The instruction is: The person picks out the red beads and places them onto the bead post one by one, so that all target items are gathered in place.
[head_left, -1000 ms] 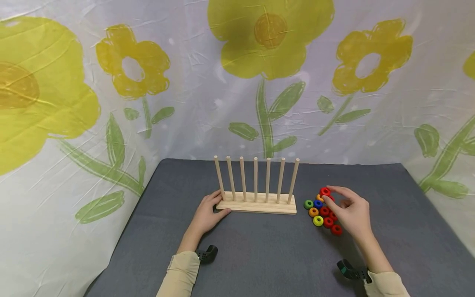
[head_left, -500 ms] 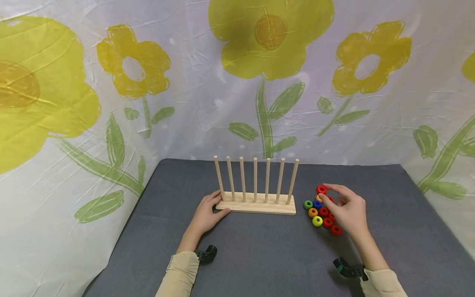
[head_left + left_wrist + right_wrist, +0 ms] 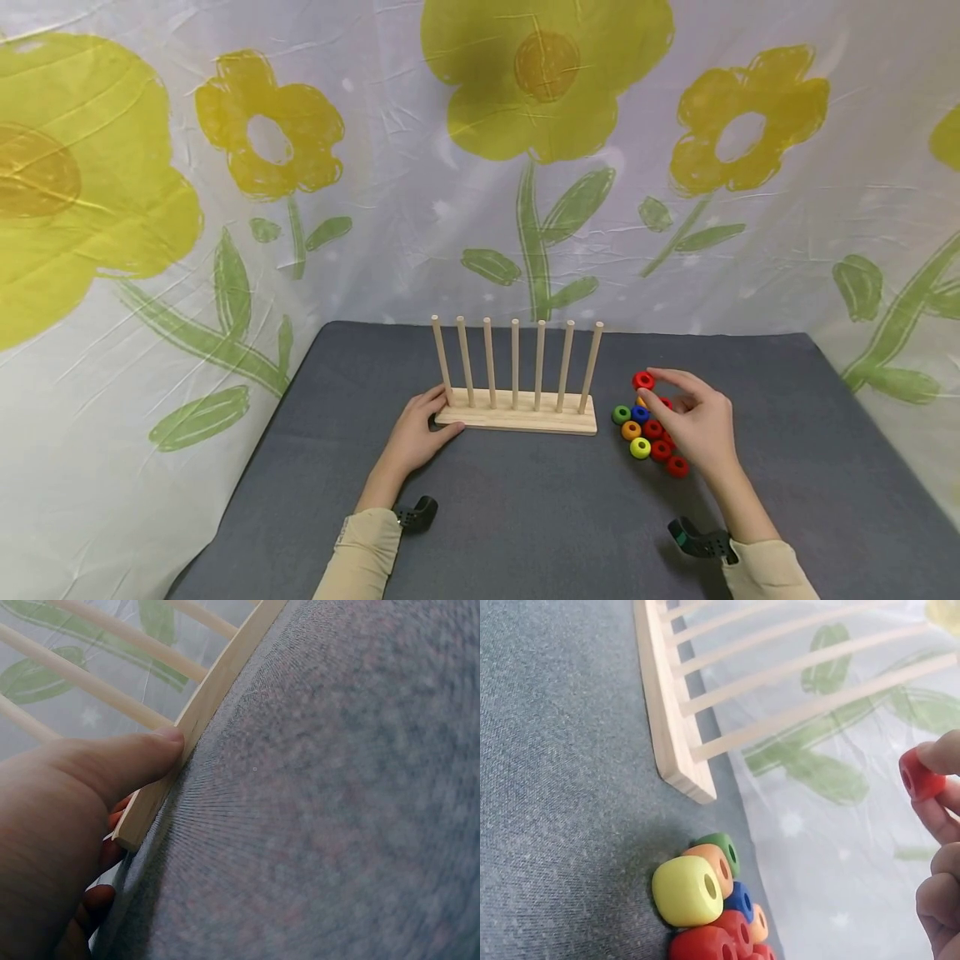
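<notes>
A wooden rack with several upright pegs stands mid-table. At its left end my left hand grips the base, the thumb on the front edge and the other fingers behind. The left wrist view shows that thumb pressed on the base. My right hand pinches a red bead between thumb and fingers, held above the other beads. In the right wrist view this red bead has its hole showing. No beads are on the pegs.
Below the right hand lie loose beads: a green bead, a blue bead, an orange bead, a yellow bead and several red ones. The grey tabletop meets a flowered cloth backdrop.
My right hand has moved slightly left and up with the red bead, toward the rack. The left hand stays on the rack's end.
</notes>
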`<state>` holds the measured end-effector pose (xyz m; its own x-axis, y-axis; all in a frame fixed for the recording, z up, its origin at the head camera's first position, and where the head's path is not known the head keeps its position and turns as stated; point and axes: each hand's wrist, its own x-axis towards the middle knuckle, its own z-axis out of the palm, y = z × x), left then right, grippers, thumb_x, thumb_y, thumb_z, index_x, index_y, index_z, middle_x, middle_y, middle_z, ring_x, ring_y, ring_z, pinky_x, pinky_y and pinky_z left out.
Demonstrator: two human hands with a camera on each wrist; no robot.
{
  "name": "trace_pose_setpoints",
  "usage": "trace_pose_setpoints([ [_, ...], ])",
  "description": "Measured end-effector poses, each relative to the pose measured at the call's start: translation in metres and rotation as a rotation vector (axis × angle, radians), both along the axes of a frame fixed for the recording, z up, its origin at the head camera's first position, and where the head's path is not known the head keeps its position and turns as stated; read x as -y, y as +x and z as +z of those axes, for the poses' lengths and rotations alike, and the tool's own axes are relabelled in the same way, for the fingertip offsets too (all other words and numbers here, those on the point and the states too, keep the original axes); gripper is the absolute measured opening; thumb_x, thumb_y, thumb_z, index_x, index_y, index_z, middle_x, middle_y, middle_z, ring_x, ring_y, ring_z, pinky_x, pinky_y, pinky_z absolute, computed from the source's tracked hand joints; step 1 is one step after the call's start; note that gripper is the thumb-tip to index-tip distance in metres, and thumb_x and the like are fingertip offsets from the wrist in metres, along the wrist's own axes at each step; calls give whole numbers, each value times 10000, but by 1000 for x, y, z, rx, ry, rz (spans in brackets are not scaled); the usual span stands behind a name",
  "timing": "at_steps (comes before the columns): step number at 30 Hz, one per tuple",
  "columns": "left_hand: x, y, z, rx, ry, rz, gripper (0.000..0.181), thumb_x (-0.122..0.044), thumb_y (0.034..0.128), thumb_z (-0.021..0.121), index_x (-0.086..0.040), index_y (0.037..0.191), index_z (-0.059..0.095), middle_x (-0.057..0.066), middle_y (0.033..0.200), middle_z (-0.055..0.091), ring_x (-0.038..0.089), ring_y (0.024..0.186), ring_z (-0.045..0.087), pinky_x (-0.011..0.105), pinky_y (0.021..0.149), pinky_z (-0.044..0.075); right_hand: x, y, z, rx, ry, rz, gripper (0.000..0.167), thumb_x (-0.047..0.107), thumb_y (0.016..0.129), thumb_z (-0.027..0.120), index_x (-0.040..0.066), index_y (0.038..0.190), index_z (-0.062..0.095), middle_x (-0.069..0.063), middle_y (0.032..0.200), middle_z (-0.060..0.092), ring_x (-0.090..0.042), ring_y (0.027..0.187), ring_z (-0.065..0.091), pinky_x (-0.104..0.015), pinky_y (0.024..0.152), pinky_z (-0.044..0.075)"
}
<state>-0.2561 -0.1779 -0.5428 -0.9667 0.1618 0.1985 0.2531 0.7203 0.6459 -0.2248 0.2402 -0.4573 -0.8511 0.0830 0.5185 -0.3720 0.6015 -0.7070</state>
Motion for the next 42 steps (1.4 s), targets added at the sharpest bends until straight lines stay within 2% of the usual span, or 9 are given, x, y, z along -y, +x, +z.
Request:
trace_pose_setpoints([
  [6, 0, 0, -2, -22, -2, -4, 716, -310, 944, 828, 0, 1529, 555, 182, 1619, 485, 438, 1472, 445, 649, 1158, 404, 2, -2, 3, -22, -2, 8, 308, 82, 889, 875, 119, 1188, 813, -4, 998, 669, 6, 410, 252, -249, 377, 246],
  [11, 1, 1, 0, 5, 1, 3, 719, -325, 952, 821, -29, 1545, 543, 153, 1638, 470, 415, 1490, 433, 630, 1179, 394, 4, -4, 4, -27, -9, 14, 307, 82, 888, 876, 123, 1186, 814, 0, 995, 668, 7, 405, 251, -248, 372, 246],
  [15, 1, 1, 0, -5, -7, 4, 698, -316, 954, 821, -23, 1532, 560, 150, 1633, 477, 416, 1477, 444, 631, 1166, 406, 5, -4, 5, -12, -18, 18, 301, 99, 899, 870, 135, 1192, 813, 12, 990, 663, 2, 396, 257, -250, 368, 252],
  [18, 1, 0, -1, -17, -13, 3, 690, -312, 952, 823, -22, 1525, 570, 152, 1626, 485, 418, 1470, 452, 631, 1159, 415, 6, -4, 5, -1, -22, 16, 299, 112, 906, 866, 143, 1198, 811, 27, 800, 602, 2, 390, 253, -253, 364, 253],
  [21, 1, -1, -1, -11, -16, 3, 692, -319, 956, 819, -29, 1531, 565, 143, 1631, 481, 411, 1474, 450, 623, 1168, 410, 5, -4, 6, 11, -27, 18, 299, 119, 911, 863, 138, 1204, 807, 44, 576, 436, 2, 385, 238, -256, 360, 243],
  [24, 0, -1, 0, -6, -14, 3, 685, -320, 963, 813, -31, 1533, 564, 138, 1635, 478, 409, 1477, 447, 621, 1176, 402, 6, -4, 7, 23, -21, 24, 305, 123, 916, 858, 124, 1215, 800, 58, 485, 330, -6, 386, 228, -259, 358, 235],
  [34, 0, 0, -2, -19, -16, 1, 696, -320, 952, 822, -17, 1524, 568, 145, 1627, 487, 410, 1464, 461, 625, 1162, 415, 6, -7, 10, 10, -22, 38, 302, 90, 908, 858, 99, 1204, 798, 30, 495, 330, -37, 391, 232, -262, 359, 238],
  [42, 0, 0, 0, -1, -4, 4, 693, -320, 960, 815, -27, 1533, 560, 136, 1638, 475, 405, 1477, 448, 622, 1178, 398, 8, -8, 16, -7, -24, 45, 300, 85, 905, 860, 100, 1200, 802, 25, 527, 344, -24, 394, 227, -258, 364, 235],
])
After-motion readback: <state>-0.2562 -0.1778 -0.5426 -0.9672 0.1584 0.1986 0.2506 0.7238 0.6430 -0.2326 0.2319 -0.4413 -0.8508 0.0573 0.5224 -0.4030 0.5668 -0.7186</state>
